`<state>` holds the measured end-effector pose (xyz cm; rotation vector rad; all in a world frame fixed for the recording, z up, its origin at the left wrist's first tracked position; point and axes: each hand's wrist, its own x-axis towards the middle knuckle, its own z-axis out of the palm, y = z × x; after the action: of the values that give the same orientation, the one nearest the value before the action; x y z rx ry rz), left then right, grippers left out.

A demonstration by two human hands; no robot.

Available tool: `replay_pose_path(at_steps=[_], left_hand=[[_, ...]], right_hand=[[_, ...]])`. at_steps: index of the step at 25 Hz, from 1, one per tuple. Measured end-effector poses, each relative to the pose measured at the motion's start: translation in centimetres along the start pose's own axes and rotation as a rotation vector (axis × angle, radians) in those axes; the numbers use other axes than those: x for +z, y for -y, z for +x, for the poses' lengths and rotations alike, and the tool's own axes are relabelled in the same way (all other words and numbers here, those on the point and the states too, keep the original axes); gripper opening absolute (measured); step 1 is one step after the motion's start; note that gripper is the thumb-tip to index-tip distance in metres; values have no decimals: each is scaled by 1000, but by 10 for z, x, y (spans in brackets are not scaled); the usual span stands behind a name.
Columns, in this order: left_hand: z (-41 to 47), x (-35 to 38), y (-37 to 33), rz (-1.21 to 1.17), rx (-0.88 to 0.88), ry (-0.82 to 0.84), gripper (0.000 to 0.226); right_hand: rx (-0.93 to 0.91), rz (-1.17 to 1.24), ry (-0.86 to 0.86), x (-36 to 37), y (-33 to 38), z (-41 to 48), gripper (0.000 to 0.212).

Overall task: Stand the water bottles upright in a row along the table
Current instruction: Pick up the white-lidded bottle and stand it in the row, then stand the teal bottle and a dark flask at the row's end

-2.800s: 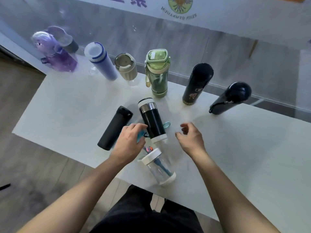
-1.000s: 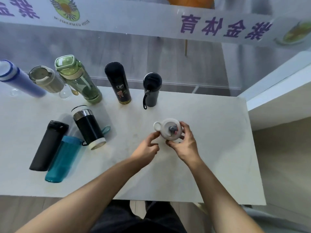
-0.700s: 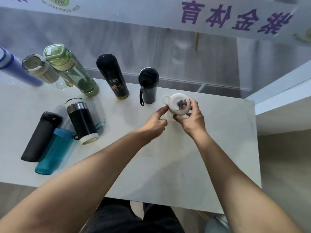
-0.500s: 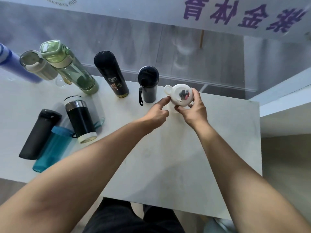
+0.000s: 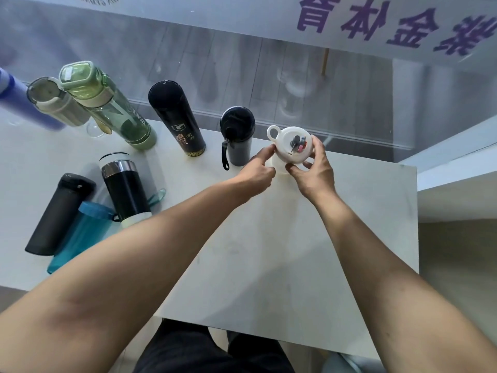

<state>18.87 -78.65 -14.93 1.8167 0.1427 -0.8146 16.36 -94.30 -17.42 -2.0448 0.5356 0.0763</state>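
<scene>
A clear bottle with a white looped lid (image 5: 291,145) stands upright at the far edge of the white table (image 5: 282,251), right of a short dark bottle with a strap (image 5: 237,135). My right hand (image 5: 313,170) grips it around the lid and body. The fingertips of my left hand (image 5: 256,172) touch its left side. Further left in the back row stand a tall black flask (image 5: 176,118), a green bottle (image 5: 107,103), a beige-lidded bottle (image 5: 55,103) and a blue one (image 5: 10,95). Nearer me a black-and-steel bottle (image 5: 125,187) stands, while a matt black bottle (image 5: 59,214) and a teal bottle (image 5: 80,235) lie flat.
A glass wall with purple lettering (image 5: 390,22) runs just behind the table's far edge. The table's right edge (image 5: 416,224) lies close to the white-lidded bottle, with a lighter ledge (image 5: 457,195) beyond it. My dark trousers (image 5: 204,351) show below the near edge.
The white-lidded bottle lay on its side near the front edge; both hands carried it upright to the right end of the back row. Over the last half second it barely moved.
</scene>
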Motion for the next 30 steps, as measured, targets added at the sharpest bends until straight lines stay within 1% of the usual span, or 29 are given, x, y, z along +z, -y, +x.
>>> replay_pose_path(at_steps=[4,6,8,10,11,13,17,21,23,26,28,30], left_hand=[[-4,-2,1,35,3,1,71],[-12,-6,1,63,45,13,70],[-26,-15,8,92,78,15,65],[-50,-35,27,129,70,-28,56],[-63,-48,40,151,57,-63,51],[-91,-77,70,203,33,-162,44],[-142,-150,127,388,5,-396,42],[-176,-208,173,711,-27,-593,49],[-185,-229,192,846,-94,-648,57],[-191,-250,218,881,-216,-578,70],[-191,-258,231,917,-223,-550,80],[-189,-268,238,933,-228,-570,89]], right_hand=[[31,-13,2,0,2,-1,92],[96,-31,-22,2,1,-6,91],[197,-54,-72,6,0,-19,75],[283,-42,-84,20,0,-42,58],[301,-29,-63,31,0,-55,52],[282,-19,31,57,3,-83,44],[202,-63,247,123,26,-120,38],[68,-153,397,193,71,-138,35],[3,-178,429,224,93,-147,34],[-53,-183,465,260,117,-161,32],[-59,-192,483,276,125,-170,34],[-49,-212,481,286,128,-179,35]])
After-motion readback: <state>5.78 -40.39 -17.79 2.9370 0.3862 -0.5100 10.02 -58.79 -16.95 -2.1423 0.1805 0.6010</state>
